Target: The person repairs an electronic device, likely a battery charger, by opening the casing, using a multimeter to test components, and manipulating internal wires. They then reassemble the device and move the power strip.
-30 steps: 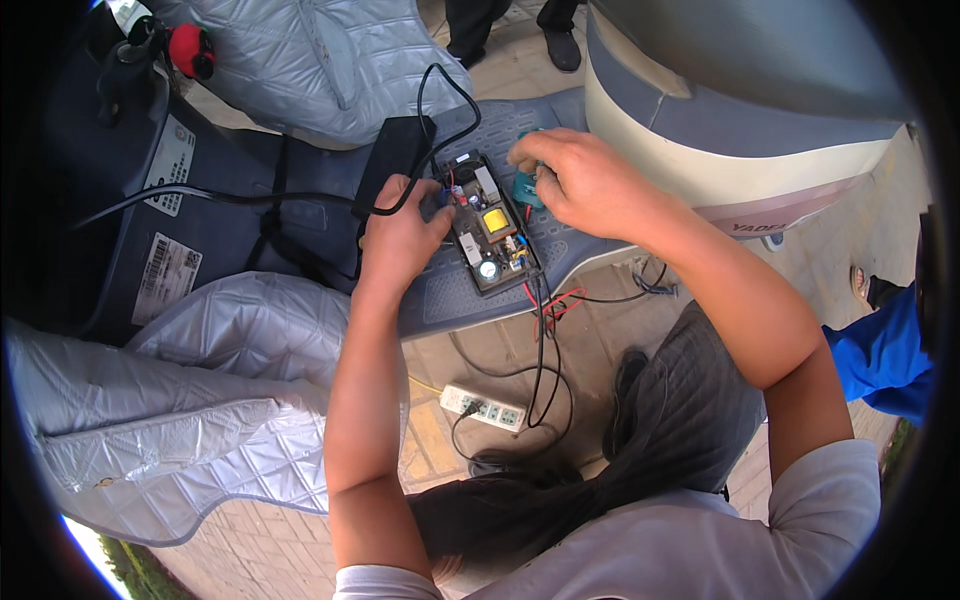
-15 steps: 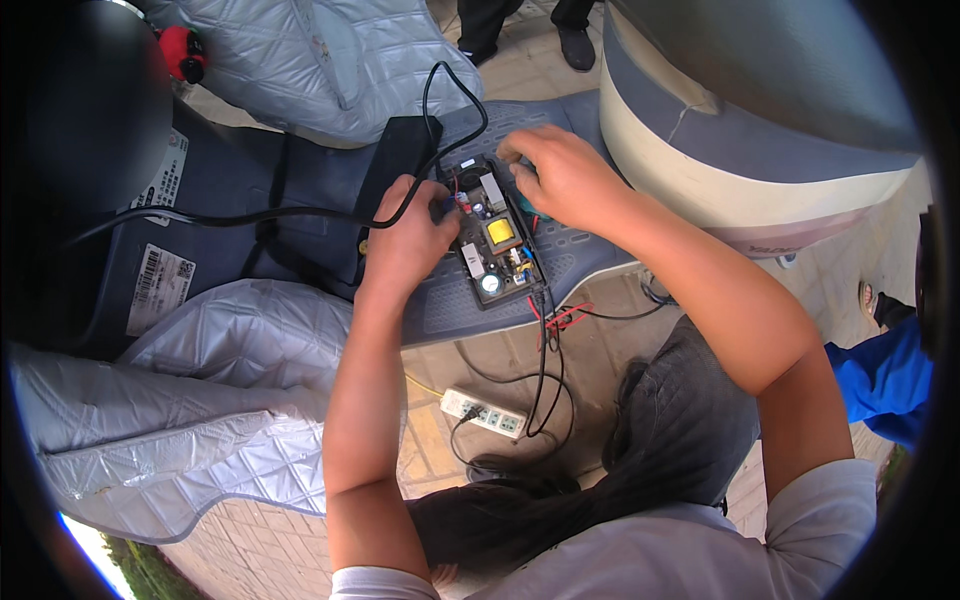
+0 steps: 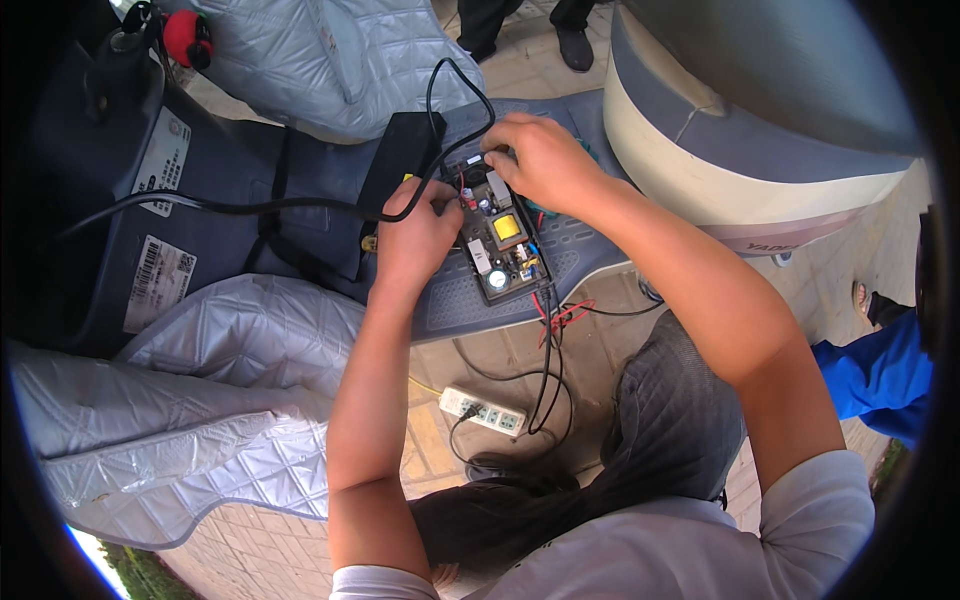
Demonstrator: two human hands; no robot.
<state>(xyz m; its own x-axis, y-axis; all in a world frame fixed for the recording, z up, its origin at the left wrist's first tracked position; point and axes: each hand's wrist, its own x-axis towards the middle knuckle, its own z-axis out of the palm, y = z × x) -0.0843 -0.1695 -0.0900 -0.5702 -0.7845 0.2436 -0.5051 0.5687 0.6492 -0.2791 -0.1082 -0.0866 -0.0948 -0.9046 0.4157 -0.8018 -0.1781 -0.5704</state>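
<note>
The circuit board [image 3: 497, 236] lies on the scooter footboard [image 3: 450, 308]. Left hand [image 3: 411, 232]: fingers curled at its left edge. Right hand [image 3: 548, 165]: fingers bent over its upper end. Either grip: cannot tell from here.

Far white label [image 3: 163, 165] with a round emblem [image 3: 177, 127] and lines of small print, on the dark scooter panel [image 3: 225, 165] at left, near white label [image 3: 158, 292] with barcode [image 3: 148, 266] and square code [image 3: 186, 263], same panel, dark lettering [image 3: 774, 244] low on the pale scooter body [image 3: 690, 175] at right
</note>
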